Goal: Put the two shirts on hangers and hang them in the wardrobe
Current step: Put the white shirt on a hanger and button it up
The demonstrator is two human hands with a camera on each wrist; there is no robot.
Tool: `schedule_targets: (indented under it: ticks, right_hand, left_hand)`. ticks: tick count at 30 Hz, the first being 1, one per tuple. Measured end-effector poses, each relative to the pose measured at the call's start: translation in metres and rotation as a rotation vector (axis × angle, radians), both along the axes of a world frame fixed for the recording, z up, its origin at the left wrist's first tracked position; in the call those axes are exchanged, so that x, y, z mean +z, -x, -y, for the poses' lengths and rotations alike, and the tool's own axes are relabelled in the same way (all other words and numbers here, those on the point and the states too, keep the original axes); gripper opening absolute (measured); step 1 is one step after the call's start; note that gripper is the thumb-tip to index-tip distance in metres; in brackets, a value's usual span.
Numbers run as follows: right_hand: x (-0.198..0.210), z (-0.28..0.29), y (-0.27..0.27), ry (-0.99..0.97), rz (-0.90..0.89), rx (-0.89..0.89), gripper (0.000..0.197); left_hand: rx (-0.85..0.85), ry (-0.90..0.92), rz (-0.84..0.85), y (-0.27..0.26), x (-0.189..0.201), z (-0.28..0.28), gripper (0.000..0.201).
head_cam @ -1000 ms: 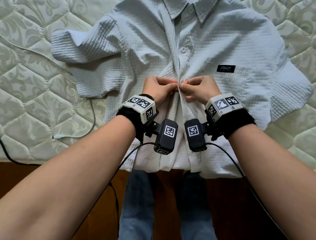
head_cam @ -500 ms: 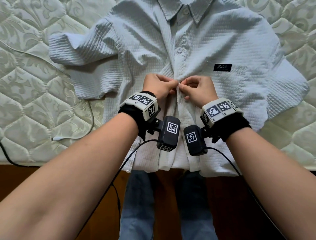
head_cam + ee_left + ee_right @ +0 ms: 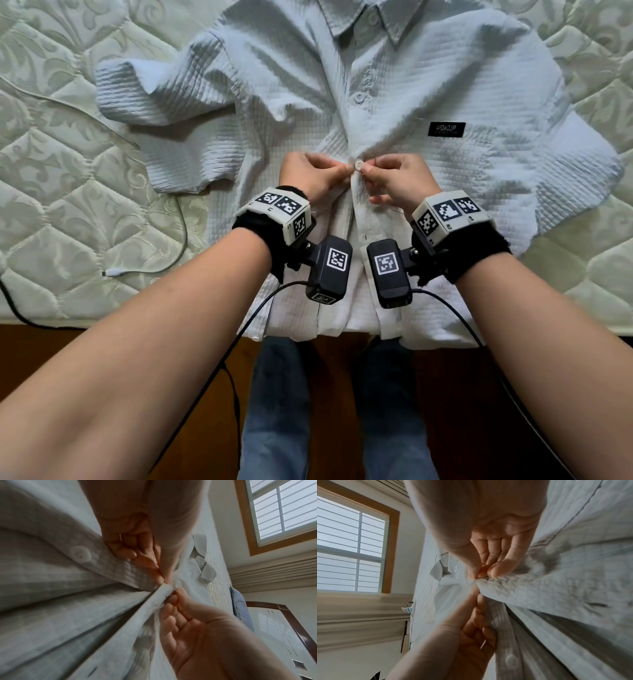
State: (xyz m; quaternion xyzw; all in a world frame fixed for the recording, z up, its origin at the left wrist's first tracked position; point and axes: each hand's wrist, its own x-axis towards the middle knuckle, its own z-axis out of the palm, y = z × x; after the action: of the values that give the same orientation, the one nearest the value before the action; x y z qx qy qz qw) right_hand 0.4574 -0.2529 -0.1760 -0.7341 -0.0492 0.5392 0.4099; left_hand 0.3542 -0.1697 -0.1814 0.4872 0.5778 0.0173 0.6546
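Note:
A pale waffle-weave shirt with a black chest label lies face up on the mattress, its hem over the near edge. My left hand pinches the left placket edge at mid-chest. My right hand pinches the right edge, thumb beside a white button that shows between both thumbs. In the left wrist view my left fingers and right fingers meet on bunched cloth, and a lower button hangs unfastened. A thin wire hook shows at the collar.
The quilted mattress carries a white cable with a loose plug at the left. My jeans legs stand on the dark floor below the bed edge. A window is beyond the bed; a blue cloth lies at its far end.
The white button, hidden between my fingertips before, now shows on top of the placket between my thumbs. Both hands stayed at the same spot on the shirt.

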Motion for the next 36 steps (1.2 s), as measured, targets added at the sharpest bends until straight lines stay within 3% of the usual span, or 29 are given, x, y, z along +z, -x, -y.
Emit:
schedule_targets:
  ticks: [5, 10, 12, 17, 25, 30, 32, 36]
  right_hand:
    - [0.007, 0.011, 0.007, 0.062, 0.072, -0.023, 0.017]
    - [0.007, 0.040, 0.026, 0.151, -0.073, -0.024, 0.016]
    - [0.006, 0.053, 0.035, 0.194, -0.102, -0.006, 0.013]
    - [-0.009, 0.069, 0.049, 0.242, -0.033, 0.026, 0.024]
    - [-0.025, 0.069, 0.057, 0.254, 0.085, 0.082, 0.019]
    - [-0.027, 0.068, 0.064, 0.253, 0.206, 0.183, 0.011]
    - [-0.024, 0.066, 0.065, 0.251, 0.240, 0.240, 0.019]
    - [-0.012, 0.065, 0.070, 0.101, 0.186, 0.077, 0.026]
  left_hand:
    - [-0.025, -0.148, -0.128, 0.026, -0.003, 0.006, 0.020]
    - [-0.069, -0.206, -0.209, 0.062, 0.001, 0.014, 0.004]
    - [-0.106, -0.210, -0.235, 0.072, 0.000, 0.019, 0.009]
    - [-0.131, -0.236, -0.262, 0.075, -0.009, 0.026, 0.021]
    - [-0.206, -0.286, -0.379, 0.072, -0.022, 0.024, 0.005]
    - [-0.189, -0.225, -0.339, 0.074, -0.019, 0.023, 0.004]
    - [-0.197, -0.164, -0.273, 0.076, -0.013, 0.024, 0.009]
    - [-0.244, -0.074, -0.154, 0.077, 0.001, 0.036, 0.013]
